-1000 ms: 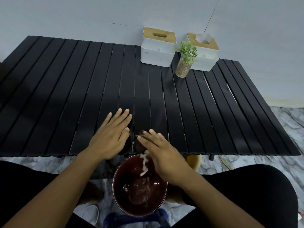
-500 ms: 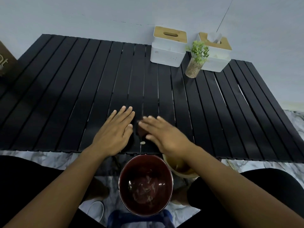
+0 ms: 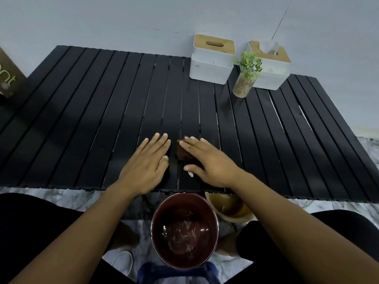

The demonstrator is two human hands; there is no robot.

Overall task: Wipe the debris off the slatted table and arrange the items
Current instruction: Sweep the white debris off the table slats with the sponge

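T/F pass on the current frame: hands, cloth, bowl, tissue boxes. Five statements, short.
1. The left hand lies flat on the slatted table. True.
2. The right hand hovers clear of the dark cloth. False: it presses on it.
3. The red bowl holds debris. True.
4. No debris is on the table. False: a white scrap lies by the right thumb.
5. Both tissue boxes show tissue. False: only the right box does; the left box shows none.
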